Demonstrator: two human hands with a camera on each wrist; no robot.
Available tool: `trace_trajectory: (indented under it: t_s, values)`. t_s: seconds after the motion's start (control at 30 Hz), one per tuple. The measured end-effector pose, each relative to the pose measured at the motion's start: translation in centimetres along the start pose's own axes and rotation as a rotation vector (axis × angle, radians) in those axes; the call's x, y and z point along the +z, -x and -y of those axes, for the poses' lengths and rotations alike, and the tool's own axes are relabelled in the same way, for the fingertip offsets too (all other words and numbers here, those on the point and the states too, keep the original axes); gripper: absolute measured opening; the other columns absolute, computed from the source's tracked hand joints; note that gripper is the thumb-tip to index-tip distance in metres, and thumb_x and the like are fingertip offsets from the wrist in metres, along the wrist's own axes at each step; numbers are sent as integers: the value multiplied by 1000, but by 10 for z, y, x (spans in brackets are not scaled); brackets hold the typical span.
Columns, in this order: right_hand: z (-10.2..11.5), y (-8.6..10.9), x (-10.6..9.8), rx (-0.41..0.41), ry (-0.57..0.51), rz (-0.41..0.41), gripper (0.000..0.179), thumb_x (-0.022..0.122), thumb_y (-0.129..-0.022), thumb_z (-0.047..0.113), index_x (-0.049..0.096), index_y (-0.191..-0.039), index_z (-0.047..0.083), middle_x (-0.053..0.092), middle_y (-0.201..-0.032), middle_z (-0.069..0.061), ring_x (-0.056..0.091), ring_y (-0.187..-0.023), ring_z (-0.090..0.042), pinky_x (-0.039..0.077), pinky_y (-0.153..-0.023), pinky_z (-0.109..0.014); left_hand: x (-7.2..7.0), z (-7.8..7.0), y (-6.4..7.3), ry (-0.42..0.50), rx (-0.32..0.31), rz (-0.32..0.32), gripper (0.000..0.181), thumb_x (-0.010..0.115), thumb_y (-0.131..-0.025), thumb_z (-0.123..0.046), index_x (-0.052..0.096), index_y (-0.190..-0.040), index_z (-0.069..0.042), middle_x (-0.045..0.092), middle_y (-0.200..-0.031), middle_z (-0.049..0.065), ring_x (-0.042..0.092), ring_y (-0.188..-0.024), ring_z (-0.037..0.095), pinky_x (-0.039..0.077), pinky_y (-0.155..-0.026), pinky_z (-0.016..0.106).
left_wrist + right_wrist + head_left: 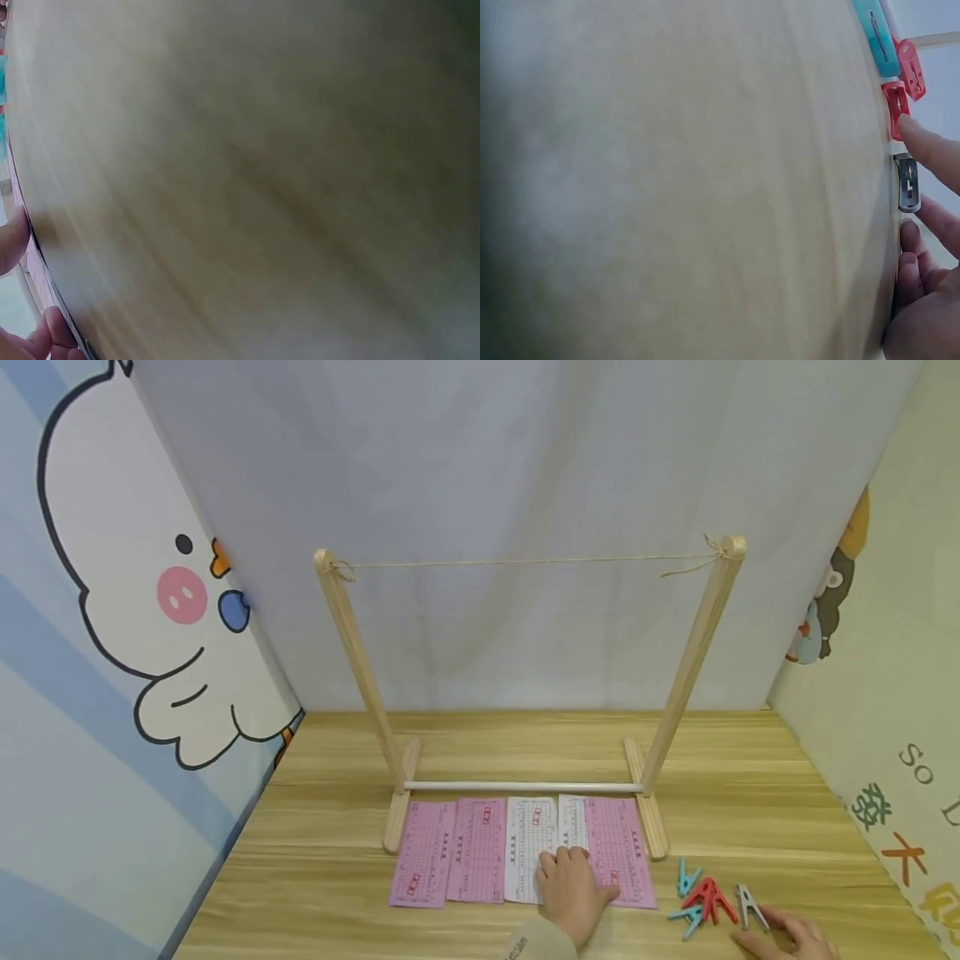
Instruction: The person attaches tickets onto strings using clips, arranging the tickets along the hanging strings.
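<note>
My left hand [573,893] rests on a row of printed paper slips, its fingertips over the white slip [522,852] and a partly covered white slip [573,821]. Its thumb lies on the rightmost pink slip [618,843], which overlaps that covered one. Farther left lie two more pink slips [423,856]. At the lower right, my right hand [791,939] is beside a grey clothespin [748,906], with thumb and fingers spread around its near end. In the right wrist view one fingertip overlaps a red clothespin [896,112].
A wooden stand [693,668] rises behind the slips, with a string [525,562] tied between its posts and a white rod [525,787] low down. Red clothespins [708,900] and blue clothespins [686,878] lie in a cluster right of the slips. A grey curtain [487,635] hangs behind.
</note>
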State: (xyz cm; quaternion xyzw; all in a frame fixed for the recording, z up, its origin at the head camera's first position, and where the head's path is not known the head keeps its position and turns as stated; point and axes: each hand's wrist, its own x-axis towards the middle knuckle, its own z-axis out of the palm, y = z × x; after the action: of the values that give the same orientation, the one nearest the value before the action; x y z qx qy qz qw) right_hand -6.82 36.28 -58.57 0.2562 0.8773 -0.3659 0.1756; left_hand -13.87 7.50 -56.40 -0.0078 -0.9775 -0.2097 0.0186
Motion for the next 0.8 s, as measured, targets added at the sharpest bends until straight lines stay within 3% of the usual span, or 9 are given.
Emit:
trace_trajectory:
  t_s: [0.1, 0.47, 0.63, 0.8]
  values:
    - [3, 0, 0, -5, 46, -7, 101, 64, -77, 75, 46, -143, 1, 36, -137, -36, 32, -122, -51, 41, -91, -63, -1, -2, 0, 9, -16, -2, 62, 84, -61, -55, 64, -102, -13, 56, -86, 1, 43, -83, 19, 39, -76, 33]
    - [11, 3, -4, -36, 21, -52, 95, 62, -82, 71, 48, -138, -5, 39, -136, -37, 31, -123, -51, 33, -97, -62, -6, -4, -6, 91, -49, 12, 48, 84, -66, -46, 67, -100, -17, 60, -86, -2, 47, -84, 18, 41, -78, 34]
    - [14, 5, -5, -35, 8, -60, 95, 62, -82, 70, 47, -138, -6, 39, -135, -36, 30, -123, -50, 31, -97, -61, -7, -6, -9, 69, -65, 8, 49, 85, -64, -47, 67, -98, -16, 60, -85, -1, 47, -82, 19, 41, -76, 34]
    - [12, 6, -5, -37, -7, -66, 95, 64, -82, 69, 46, -138, -5, 38, -136, -36, 29, -122, -49, 31, -96, -60, -9, -10, -13, 22, -78, 20, 49, 86, -61, -48, 66, -87, -12, 57, -77, 1, 45, -75, 18, 40, -71, 32]
